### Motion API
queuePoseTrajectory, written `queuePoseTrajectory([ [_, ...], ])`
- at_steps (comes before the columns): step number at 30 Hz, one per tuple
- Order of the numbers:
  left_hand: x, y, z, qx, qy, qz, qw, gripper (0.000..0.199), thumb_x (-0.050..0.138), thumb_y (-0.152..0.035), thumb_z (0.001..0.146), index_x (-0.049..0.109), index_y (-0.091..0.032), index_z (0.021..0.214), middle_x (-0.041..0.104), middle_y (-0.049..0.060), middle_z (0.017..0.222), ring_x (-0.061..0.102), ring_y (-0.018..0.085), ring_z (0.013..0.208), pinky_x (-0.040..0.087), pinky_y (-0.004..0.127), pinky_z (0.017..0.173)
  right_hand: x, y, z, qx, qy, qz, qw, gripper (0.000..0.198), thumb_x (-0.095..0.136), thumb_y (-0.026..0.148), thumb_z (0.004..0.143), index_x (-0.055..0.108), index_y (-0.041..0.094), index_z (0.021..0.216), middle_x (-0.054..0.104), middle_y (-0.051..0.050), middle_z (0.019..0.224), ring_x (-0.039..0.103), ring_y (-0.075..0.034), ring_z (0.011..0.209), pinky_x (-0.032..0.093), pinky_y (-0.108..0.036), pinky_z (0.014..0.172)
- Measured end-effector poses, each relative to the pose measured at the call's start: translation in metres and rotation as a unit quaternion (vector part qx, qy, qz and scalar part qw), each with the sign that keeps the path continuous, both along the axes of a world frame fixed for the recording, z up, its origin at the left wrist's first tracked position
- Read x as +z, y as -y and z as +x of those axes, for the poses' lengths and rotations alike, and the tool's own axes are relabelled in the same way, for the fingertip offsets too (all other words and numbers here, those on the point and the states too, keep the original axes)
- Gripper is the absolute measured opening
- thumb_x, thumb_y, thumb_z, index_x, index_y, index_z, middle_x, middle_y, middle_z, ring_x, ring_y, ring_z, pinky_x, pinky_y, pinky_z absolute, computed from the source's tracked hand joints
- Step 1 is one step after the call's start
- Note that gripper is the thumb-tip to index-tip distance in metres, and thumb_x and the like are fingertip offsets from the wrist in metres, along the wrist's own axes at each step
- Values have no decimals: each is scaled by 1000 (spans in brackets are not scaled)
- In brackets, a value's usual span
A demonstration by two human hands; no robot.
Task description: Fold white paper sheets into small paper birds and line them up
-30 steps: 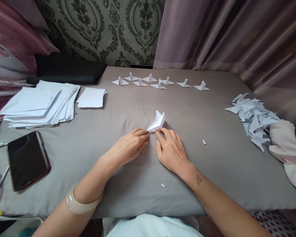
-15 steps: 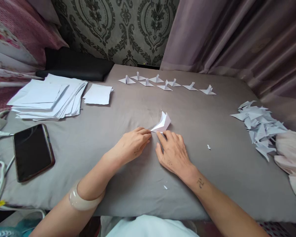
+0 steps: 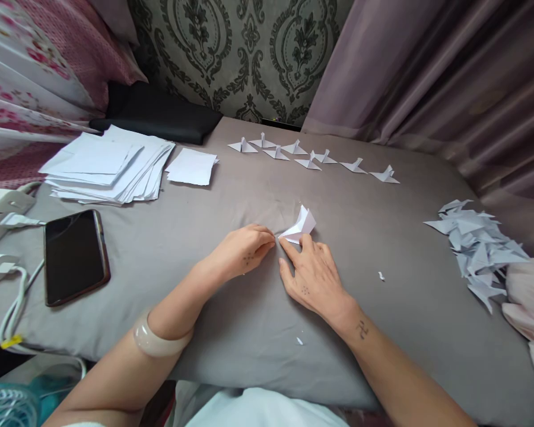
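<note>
A partly folded white paper piece (image 3: pixel 302 225) lies on the grey cloth, its right side standing up in a peak and its left end narrowing to a point. My right hand (image 3: pixel 314 270) rests palm down just in front of it, with the thumb apart and the index fingertip pressing the pointed left end. At the left of that point, my left hand (image 3: pixel 244 249) is closed, thumb and fingers pinched together. A narrow gap seems to part its fingertips from the paper. What they hold, if anything, is hidden.
Several folded paper birds (image 3: pixel 276 152) stand in rows at the back. More lie heaped in a pile (image 3: pixel 480 243) at right. To the left are a paper stack (image 3: pixel 107 166), small paper squares (image 3: pixel 193 166), a phone (image 3: pixel 76 257) and a power strip (image 3: pixel 2 216). Paper scraps (image 3: pixel 381 276) dot the cloth.
The view has turned slightly left. My left fingertips have drawn a little away from the paper's pointed end, while my right index finger stays pressed on it.
</note>
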State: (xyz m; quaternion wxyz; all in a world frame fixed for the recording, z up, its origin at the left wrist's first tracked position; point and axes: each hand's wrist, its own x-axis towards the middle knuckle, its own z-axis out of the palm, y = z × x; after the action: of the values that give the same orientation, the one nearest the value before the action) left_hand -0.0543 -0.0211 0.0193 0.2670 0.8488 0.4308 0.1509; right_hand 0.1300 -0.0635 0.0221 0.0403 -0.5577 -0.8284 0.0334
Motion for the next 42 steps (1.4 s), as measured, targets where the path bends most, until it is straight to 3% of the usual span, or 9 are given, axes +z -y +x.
queuePoseTrajectory([
  [11, -3, -9, -4, 10, 52, -34, 998, 28, 43, -22, 92, 70, -16, 94, 70, 7, 93, 62, 16, 79, 41, 24, 70, -10, -1, 29, 0, -121, -6, 993, 35, 44, 21, 87, 61, 17, 116, 57, -10, 113, 56, -23, 96, 40, -39, 93],
  [15, -5, -9, -3, 20, 70, -26, 997, 27, 44, -24, 91, 70, -15, 89, 69, 6, 90, 60, 15, 76, 40, 23, 68, -18, -8, 42, -38, -237, -25, 970, 24, 47, 22, 85, 63, 19, 102, 61, -7, 100, 60, -16, 76, 49, -31, 77],
  [17, -7, -10, -2, 31, 79, -21, 996, 27, 44, -25, 91, 69, -15, 88, 68, 6, 88, 58, 15, 74, 40, 23, 67, -18, -11, 48, -105, -280, 40, 953, 18, 49, 24, 84, 61, 18, 96, 62, -6, 91, 60, -16, 71, 50, -31, 72],
  [21, -14, -11, 1, 45, 92, -3, 995, 27, 43, -25, 90, 69, -16, 87, 68, 6, 88, 57, 15, 73, 40, 24, 67, -11, -13, 57, -104, -238, 163, 952, 41, 46, 16, 82, 51, 19, 122, 55, -13, 122, 62, -19, 84, 51, -35, 75],
  [25, -25, -14, 2, 55, 109, 23, 992, 24, 46, -22, 87, 68, -17, 95, 67, 7, 95, 58, 15, 77, 42, 25, 72, -9, -17, 64, -21, -174, 82, 981, 57, 45, 11, 80, 44, 27, 135, 48, -9, 137, 62, -20, 89, 51, -34, 72],
  [29, -30, -15, 4, 77, 160, -4, 984, 27, 51, -23, 82, 66, -17, 104, 67, 7, 97, 57, 15, 76, 44, 27, 74, -10, -30, 68, -12, -256, 0, 967, 22, 50, 22, 80, 67, 24, 95, 65, -5, 105, 59, -19, 83, 47, -31, 71],
  [31, -24, -15, 6, 102, 240, -54, 964, 31, 58, -30, 80, 65, -17, 108, 66, 8, 103, 58, 15, 80, 45, 28, 76, -4, -36, 66, -45, -379, -73, 921, 15, 56, 31, 79, 67, 21, 85, 65, -3, 83, 56, -16, 72, 45, -29, 67],
  [37, 12, -14, 18, 135, 438, -151, 876, 40, 65, -45, 79, 66, -19, 109, 65, 10, 117, 57, 20, 109, 40, 30, 94, 18, -47, 61, -12, -660, -369, 654, 28, 70, 41, 72, 68, 17, 86, 58, 0, 72, 42, -9, 55, 37, -24, 56],
  [42, 18, -15, 33, 94, 447, -254, 853, 42, 68, -48, 76, 70, -16, 104, 70, 10, 102, 61, 20, 99, 39, 33, 94, 4, -57, 58, 27, -702, -435, 564, 23, 70, 34, 71, 68, 15, 85, 54, 2, 64, 38, -7, 51, 32, -22, 51],
])
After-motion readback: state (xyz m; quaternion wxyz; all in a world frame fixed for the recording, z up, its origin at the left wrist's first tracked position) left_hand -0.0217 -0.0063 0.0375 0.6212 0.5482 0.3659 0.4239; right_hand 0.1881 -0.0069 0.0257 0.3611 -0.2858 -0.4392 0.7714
